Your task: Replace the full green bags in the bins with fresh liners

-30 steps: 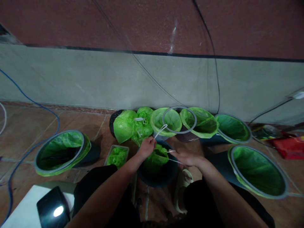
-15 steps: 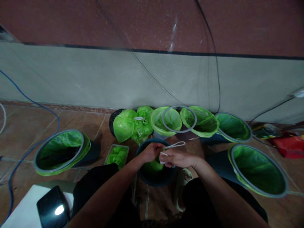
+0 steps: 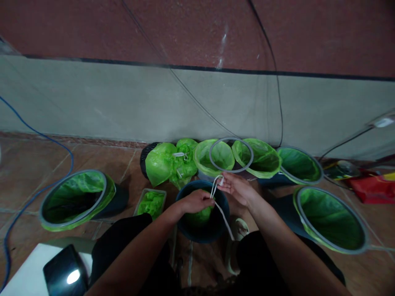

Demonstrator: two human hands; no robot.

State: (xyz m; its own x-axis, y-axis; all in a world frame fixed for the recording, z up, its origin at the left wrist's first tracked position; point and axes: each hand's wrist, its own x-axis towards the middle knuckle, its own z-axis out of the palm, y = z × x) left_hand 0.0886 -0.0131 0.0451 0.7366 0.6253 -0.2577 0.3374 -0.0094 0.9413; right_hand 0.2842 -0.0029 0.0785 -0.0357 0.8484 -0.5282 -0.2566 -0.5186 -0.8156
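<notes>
My left hand [image 3: 196, 201] is closed over the dark blue bucket [image 3: 182, 228], pinching a white string [image 3: 226, 224] close to a green plastic bag [image 3: 200, 214] inside. One end of the string hangs down to the right across the bucket's rim. Slightly higher and to the right, my right hand [image 3: 237, 187] has its fingertips closed on the looped part of the string. Whether the string is attached to the bag is hidden by my left hand.
Bins with green liners stand around: left bin [image 3: 74, 197], right bin [image 3: 331, 218], and several along the wall. Tied green bags [image 3: 162, 164] lie behind the bucket. A plastic tub [image 3: 151, 203] sits left of it. A lit phone [image 3: 64, 271] rests on a white surface.
My hands have moved apart: the right one went up and to the right with the string's loop. A string end now hangs down right, and the left hand stays over the bucket.
</notes>
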